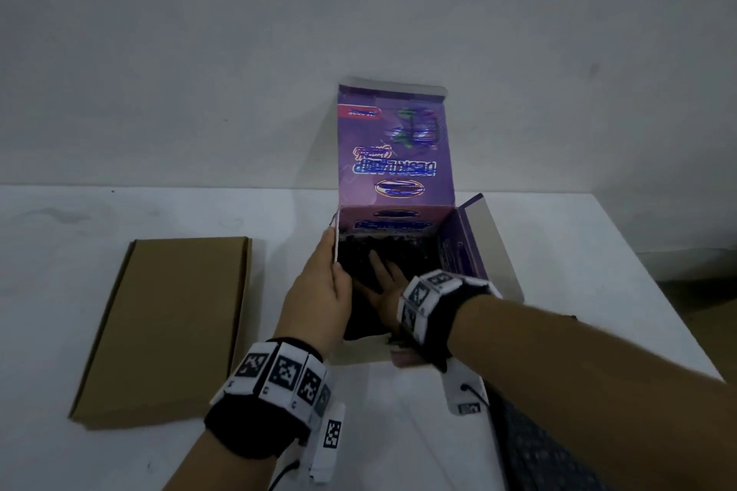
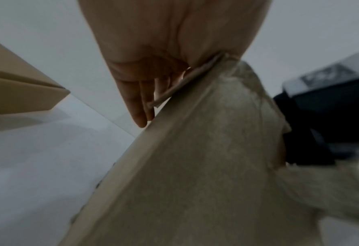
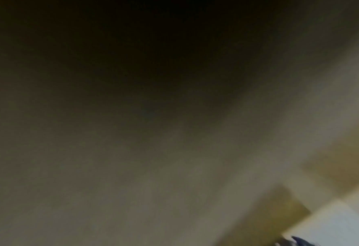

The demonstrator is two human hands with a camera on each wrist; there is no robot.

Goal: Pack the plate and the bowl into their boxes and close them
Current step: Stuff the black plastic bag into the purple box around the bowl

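A purple printed box (image 1: 395, 147) stands open on the white table (image 1: 578, 251), its lid upright at the back. My left hand (image 1: 319, 291) pinches the box's left wall, thumb inside and fingers outside; in the left wrist view my fingers (image 2: 136, 103) lie along that cardboard wall (image 2: 195, 166). My right hand (image 1: 385, 279) reaches down into the box with straight fingers laid on dark contents that I cannot make out. No plate or bowl shows. The right wrist view is dark and blurred, with only cardboard inner wall (image 3: 195, 183).
A flat brown cardboard box (image 1: 167, 327) lies shut on the table to the left, and its corner (image 2: 20, 93) shows in the left wrist view. The purple box's right flap (image 1: 490, 243) sticks out to the right. A grey wall rises behind the table.
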